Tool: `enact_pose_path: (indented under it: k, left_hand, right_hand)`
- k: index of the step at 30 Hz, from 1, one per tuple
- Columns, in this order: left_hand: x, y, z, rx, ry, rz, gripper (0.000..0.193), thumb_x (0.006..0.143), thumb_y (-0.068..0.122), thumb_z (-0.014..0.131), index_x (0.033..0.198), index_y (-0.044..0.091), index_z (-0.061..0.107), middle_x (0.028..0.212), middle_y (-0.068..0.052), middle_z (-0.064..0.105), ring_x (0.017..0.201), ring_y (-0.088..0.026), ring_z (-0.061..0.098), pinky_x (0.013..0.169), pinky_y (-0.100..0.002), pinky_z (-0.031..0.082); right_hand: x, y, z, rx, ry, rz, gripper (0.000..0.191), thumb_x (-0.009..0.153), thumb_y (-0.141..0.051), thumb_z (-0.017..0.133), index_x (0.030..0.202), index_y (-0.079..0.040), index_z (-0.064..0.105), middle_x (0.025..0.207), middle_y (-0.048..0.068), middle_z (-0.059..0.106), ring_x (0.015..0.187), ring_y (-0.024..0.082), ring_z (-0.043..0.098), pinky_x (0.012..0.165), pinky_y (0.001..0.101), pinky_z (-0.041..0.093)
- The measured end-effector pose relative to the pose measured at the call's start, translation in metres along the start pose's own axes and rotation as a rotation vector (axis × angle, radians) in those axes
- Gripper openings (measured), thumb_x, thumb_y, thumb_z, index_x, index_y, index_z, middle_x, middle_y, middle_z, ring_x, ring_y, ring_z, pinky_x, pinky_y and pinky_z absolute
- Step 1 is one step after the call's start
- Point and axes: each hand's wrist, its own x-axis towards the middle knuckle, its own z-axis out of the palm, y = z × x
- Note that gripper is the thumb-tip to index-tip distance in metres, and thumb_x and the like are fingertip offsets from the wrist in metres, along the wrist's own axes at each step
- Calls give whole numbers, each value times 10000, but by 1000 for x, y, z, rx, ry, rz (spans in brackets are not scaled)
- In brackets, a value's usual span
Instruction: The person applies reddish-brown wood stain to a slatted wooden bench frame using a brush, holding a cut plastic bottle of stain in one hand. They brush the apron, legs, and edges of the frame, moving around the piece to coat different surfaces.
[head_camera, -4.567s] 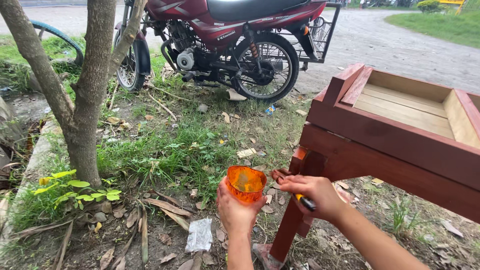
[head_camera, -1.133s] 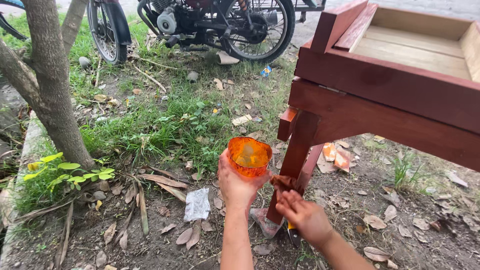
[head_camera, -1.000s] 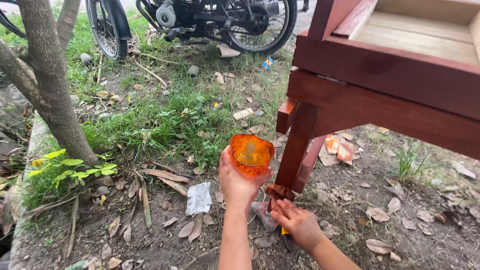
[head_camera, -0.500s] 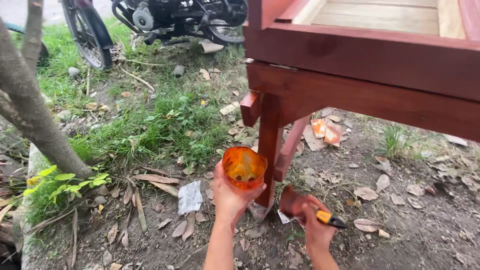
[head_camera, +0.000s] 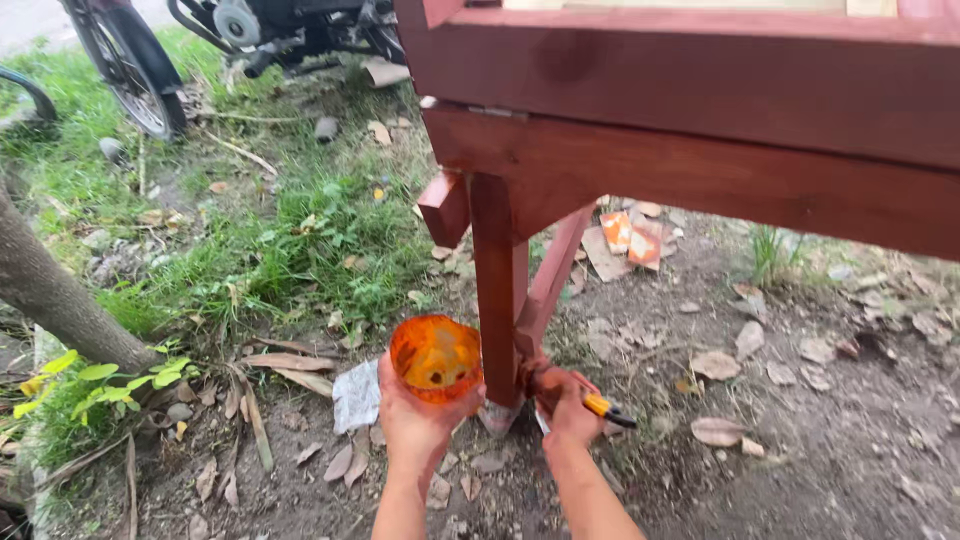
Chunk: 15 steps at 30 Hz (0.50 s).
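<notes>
A motorcycle wheel (head_camera: 128, 72) stands on grass beside a tree trunk (head_camera: 55, 295), with dry leaves (head_camera: 715, 365) scattered on dirt.

Soft, even overcast daylight, faint shadows, no glare, slight blur throughout.

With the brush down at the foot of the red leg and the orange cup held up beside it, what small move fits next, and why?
Probably short strokes along the base of the red wooden leg: the right hand holds the brush low against it, while the left hand keeps the orange cup close by for re-dipping.

Orange translucent cup (head_camera: 435, 358) tilted mouth-up, beside yellow-handled brush (head_camera: 600, 407) low against leg.
</notes>
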Motion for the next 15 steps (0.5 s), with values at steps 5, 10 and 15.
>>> enact_pose_path:
  k: [5,10,15]
  left_hand:
    - [1,-13,1,61,-19,32,846,493,37,985,1211,65,538,1146,-65,708,1031,-195,703,920,-366,586]
    - [2,-20,5,-32,-6,18,869,470,64,970,1225,78,541,1144,-52,699,1031,-184,703,908,-364,594]
    - [0,-22,3,171,-10,138,870,453,112,1006,1206,62,573,1140,-81,691,1048,-212,684,934,-380,557]
  right_hand:
    - [-5,12,-3,253,-60,191,264,1013,-305,613,1097,-57,646,917,77,742,727,211,719,591,336,616]
    - [-8,22,-6,193,-81,18,206,1011,-292,639,1105,-108,628,890,56,688,731,225,669,586,397,575]
    - [0,14,6,196,-36,106,220,974,-291,645,1181,-218,643,1012,7,708,792,165,711,625,316,601]
